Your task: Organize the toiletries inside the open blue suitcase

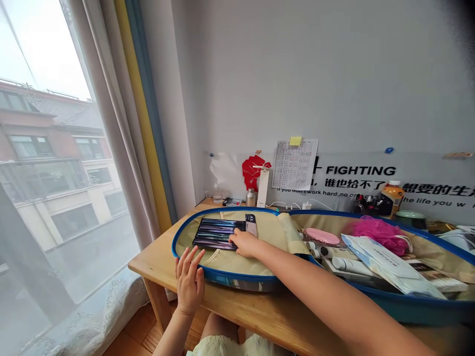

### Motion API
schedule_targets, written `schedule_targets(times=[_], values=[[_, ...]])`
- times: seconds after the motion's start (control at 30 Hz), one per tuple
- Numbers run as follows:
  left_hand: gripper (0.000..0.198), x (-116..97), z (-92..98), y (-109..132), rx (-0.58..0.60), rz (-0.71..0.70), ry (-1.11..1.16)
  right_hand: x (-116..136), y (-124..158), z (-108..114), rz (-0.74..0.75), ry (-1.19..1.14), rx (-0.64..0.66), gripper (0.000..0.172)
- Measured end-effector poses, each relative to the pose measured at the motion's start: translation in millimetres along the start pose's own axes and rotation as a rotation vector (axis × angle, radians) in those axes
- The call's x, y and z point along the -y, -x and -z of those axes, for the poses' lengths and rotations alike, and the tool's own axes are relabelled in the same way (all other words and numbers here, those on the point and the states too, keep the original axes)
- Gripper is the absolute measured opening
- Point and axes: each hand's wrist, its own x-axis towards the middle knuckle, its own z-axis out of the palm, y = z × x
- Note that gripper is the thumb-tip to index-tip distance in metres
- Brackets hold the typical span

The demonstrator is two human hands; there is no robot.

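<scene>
Pen pack (217, 233), partly hidden by right hand (245, 244); label (251, 225) unreadable.

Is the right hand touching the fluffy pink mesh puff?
No, the right hand is on the flat, shiny dark pack, while the puff lies in the other half of the blue-rimmed case.

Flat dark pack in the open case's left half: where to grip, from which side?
Probably pinch the flat dark pack by its right end, top and bottom faces, coming from the right. It lies flat and thin, and bare lining beyond that end leaves finger room. The right hand is at that end.
</scene>
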Motion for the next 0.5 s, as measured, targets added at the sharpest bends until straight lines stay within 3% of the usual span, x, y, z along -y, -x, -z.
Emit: schedule_targets(times=[0.17, 0.33, 0.5], values=[[0.038, 0.8, 0.6, -1.1, 0.000, -0.007, 0.000, -1.8, -1.6, -1.5, -0.049, -0.040, 0.022, 0.039], [0.040, 1.4, 1.8, -0.2, 0.030, 0.020, 0.002, -3.2, 16.2, 13.1, -0.065, -0.111, -0.042, 0.047], [0.039, 2.0, 1.2, 0.1, 0.023, 0.025, 0.017, -38.0, 55.5, 42.8, -0.160, -0.121, -0.199, 0.042]])
